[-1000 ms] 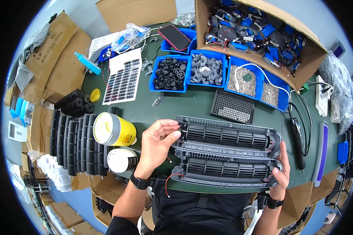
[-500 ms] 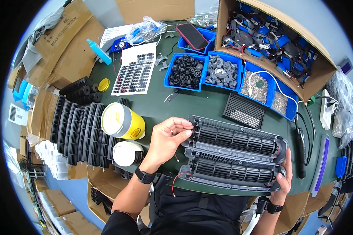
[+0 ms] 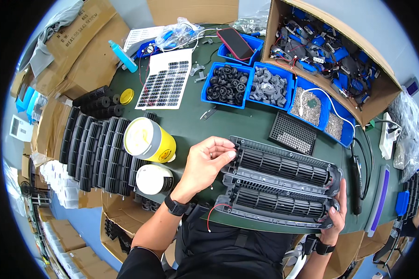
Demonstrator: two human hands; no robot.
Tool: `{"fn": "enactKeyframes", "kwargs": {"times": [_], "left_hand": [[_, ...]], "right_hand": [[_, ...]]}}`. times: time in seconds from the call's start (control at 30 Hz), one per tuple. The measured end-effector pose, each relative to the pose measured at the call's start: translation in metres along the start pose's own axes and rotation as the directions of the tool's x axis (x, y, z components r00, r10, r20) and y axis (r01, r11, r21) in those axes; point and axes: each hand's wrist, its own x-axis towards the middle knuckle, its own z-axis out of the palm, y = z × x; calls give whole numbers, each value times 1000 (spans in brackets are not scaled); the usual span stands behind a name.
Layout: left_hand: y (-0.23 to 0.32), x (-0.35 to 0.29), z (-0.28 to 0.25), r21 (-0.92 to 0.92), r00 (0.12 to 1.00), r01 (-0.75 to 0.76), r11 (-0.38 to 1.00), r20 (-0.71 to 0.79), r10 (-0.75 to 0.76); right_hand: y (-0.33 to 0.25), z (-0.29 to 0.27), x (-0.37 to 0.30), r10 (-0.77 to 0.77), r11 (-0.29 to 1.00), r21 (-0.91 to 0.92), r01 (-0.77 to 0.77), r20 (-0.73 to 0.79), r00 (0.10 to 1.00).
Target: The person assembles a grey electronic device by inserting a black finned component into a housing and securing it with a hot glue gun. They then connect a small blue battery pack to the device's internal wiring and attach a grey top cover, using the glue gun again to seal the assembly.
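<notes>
Two long grey fan housings lie side by side at the table's front edge, each with a black ribbed fan roller inside. At the left end of the upper housing (image 3: 286,150), my left hand (image 3: 204,163) pinches with thumb and fingers; whatever is between the fingertips is hidden. The roller (image 3: 284,167) lies in this housing, its left end next to those fingertips. My right hand (image 3: 338,214) wraps round the right ends of both housings, fingers beside the upper one and thumb on the lower housing (image 3: 270,219). A thin red wire (image 3: 210,215) trails from the lower housing's left end.
Spare fan rollers (image 3: 108,156) stack at left, beside a yellow tub (image 3: 163,148) and a white jar (image 3: 150,180). Blue bins (image 3: 223,103) of small parts, a black perforated tray (image 3: 293,132) and an open carton (image 3: 386,95) stand behind. An electric screwdriver (image 3: 357,186) lies right.
The whole view has shifted slightly, so the table's things appear a little to the right. My left hand stays at the upper housing's end, and my right hand keeps its grip.
</notes>
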Motion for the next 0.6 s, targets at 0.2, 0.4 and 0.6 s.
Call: {"fn": "enactKeyframes", "kwargs": {"times": [0.2, 0.4, 0.6], "left_hand": [[16, -9, 2, 197, 999, -33, 980, -22, 38], [126, -39, 15, 611, 948, -309, 729, 143, 283], [145, 42, 34, 735, 848, -506, 451, 327, 417]], "right_hand": [[-2, 3, -1, 14, 1000, 7, -14, 15, 1000], [-3, 1, 0, -11, 1000, -28, 11, -1, 1000], [-9, 7, 1, 5, 1000, -21, -5, 12, 1000]]}}
